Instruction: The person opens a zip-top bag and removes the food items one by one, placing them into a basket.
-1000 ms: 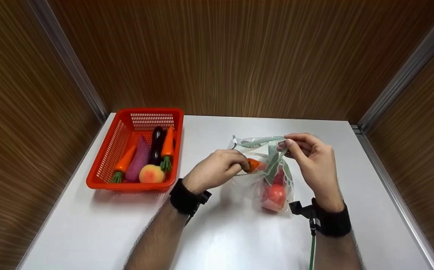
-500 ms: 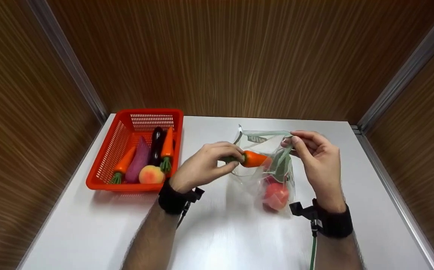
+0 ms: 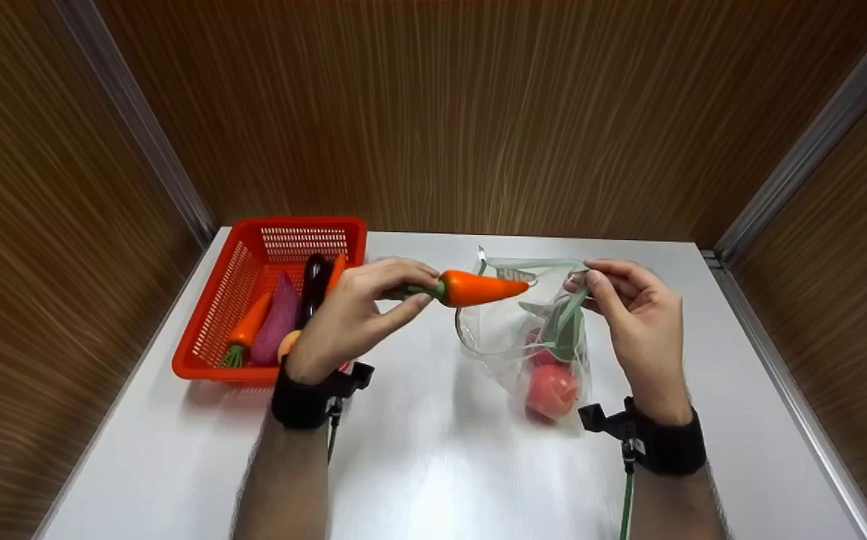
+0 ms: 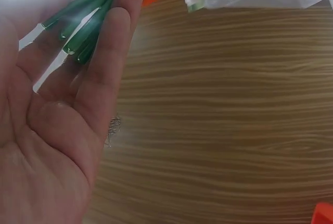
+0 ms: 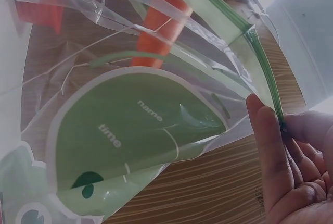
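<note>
My left hand pinches an orange carrot by its green stalks. The carrot points right, its tip overlapping the mouth of a clear zip bag in the head view. My right hand pinches the bag's green zip edge at its upper right corner, and the mouth gapes toward the left. Low in the bag lies a round red fruit, with another red piece partly hidden above it. A green printed label shows on the bag in the right wrist view.
At the left stands a red plastic basket with another carrot, a purple sweet potato, a dark eggplant and a peach partly behind my left hand. Wood-grain panels wall the white table at back and sides.
My left hand has drawn the carrot out of the bag, moving left and up, so its whole orange body shows. The right hand has shifted slightly right, still holding the zip edge.
</note>
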{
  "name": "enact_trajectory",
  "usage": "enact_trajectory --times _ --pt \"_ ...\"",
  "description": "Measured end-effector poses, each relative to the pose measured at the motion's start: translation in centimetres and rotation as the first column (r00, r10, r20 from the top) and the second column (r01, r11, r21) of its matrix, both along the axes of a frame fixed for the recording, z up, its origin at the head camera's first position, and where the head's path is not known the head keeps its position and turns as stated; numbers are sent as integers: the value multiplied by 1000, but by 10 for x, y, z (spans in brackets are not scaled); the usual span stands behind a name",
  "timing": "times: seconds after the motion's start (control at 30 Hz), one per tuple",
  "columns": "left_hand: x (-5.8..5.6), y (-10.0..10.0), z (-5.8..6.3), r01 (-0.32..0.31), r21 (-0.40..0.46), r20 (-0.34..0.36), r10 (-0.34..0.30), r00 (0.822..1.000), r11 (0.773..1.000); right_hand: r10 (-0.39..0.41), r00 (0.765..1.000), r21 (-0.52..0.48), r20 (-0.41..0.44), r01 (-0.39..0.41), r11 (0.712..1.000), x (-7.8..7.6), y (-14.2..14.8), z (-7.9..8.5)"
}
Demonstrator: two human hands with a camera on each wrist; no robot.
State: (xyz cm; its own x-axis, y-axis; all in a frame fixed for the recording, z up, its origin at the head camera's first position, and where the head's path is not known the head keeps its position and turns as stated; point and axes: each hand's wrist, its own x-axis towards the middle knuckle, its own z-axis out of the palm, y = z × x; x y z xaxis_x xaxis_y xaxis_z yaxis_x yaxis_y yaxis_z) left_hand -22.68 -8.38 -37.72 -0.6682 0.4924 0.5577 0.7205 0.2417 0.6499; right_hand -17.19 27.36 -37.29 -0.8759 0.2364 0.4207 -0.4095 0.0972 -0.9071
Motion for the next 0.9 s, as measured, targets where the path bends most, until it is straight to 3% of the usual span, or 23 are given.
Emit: enact_trajectory --times 0.37,0.53,0.63,0.77,0.9 --pt "11 -44 11 -84 112 56 78 995 990 -3 1000 -7 0 3 1000 -1 -2 0" --pt "14 -66 11 -95 203 67 83 994 975 -9 1000 -21 0 9 1000 -2 -1 0" --pt "15 -74 12 -136 244 83 119 989 960 -16 1000 -21 0 16 1000 -2 0 1" --pt "12 -82 10 -231 265 115 207 972 936 -22 1000 -20 3 22 1000 0 2 1" --pt "7 -87 8 -347 235 137 322 937 908 -16 1000 -17 -3 16 1000 1 3 1"
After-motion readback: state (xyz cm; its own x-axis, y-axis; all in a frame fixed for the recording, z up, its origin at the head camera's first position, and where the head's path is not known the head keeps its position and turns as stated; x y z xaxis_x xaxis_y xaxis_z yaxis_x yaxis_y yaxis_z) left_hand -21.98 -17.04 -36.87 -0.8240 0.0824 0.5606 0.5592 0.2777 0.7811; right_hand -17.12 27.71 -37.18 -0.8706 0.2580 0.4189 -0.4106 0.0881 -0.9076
